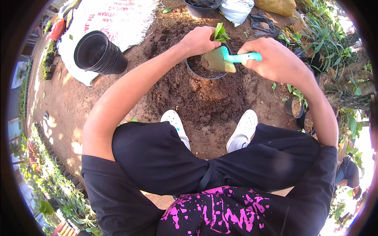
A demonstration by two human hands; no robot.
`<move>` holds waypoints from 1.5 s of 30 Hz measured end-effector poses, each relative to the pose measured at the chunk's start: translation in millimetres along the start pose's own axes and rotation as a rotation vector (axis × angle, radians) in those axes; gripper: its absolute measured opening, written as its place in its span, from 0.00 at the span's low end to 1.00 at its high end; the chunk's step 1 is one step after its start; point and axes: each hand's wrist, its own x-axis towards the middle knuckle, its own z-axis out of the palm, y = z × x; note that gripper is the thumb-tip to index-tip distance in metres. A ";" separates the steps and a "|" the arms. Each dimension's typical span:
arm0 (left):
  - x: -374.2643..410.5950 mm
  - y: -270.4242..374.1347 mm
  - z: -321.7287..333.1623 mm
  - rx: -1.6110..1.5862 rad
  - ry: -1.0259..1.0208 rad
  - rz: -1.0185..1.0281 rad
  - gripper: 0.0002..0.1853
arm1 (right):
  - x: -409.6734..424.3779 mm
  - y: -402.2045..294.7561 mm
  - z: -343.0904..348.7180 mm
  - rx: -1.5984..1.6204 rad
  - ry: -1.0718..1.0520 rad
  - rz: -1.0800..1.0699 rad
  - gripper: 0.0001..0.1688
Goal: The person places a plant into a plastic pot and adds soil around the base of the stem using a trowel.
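A black plastic plant pot point(206, 78) with dark soil in it stands amid a heap of loose soil point(203, 100) in front of my feet. My left hand point(201, 40) is at the pot's far side, its fingers closed around the base of a small green-leaved seedling point(220, 33). The seedling's roots are hidden behind the hand and the trowel. In my right hand point(270, 60) is the turquoise handle of a garden trowel point(218, 60). Its soil-smeared blade is tilted over the pot opening, close to the left fingertips.
A stack of black pots point(99, 54) leans on a white woven sack point(124, 26) at the left. Beyond the soil are another black pot point(202, 10) and a white bag point(237, 10). Potted plants point(295, 106) line the right side. Another person point(348, 172) is at the far right.
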 end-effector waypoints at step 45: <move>-9.8 26.0 -0.4 0.015 0.040 -0.061 0.18 | 34.5 157.6 54.0 0.383 -0.172 -0.111 0.20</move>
